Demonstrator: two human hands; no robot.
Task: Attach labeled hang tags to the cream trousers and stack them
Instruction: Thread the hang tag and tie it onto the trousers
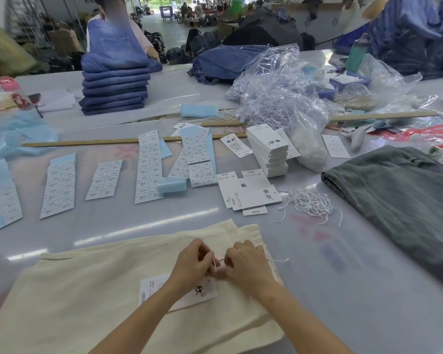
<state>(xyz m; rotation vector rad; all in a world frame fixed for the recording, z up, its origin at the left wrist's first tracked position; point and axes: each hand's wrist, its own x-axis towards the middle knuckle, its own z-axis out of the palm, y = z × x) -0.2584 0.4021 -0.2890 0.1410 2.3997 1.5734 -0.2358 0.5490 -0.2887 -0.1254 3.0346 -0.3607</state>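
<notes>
Cream trousers (92, 297) lie folded flat on the table (317, 290) under both hands, their edge running out past the right wrist. On the cloth, just below the hands and partly covered by the left forearm, lies a white hang tag (202, 293) with black lettering. The left hand (193, 264) has its fingers curled and pinches a thin white string (215, 264) that runs between the two hands; the right hand (246, 263) is curled too, its fingertips meeting the same string close to the left. Beyond the hands lie loose tags (248, 192), a bundle of white strings (310, 203) and rows of sticker sheets (149, 167). Farther out to the right rests a folded grey garment (399, 200).
</notes>
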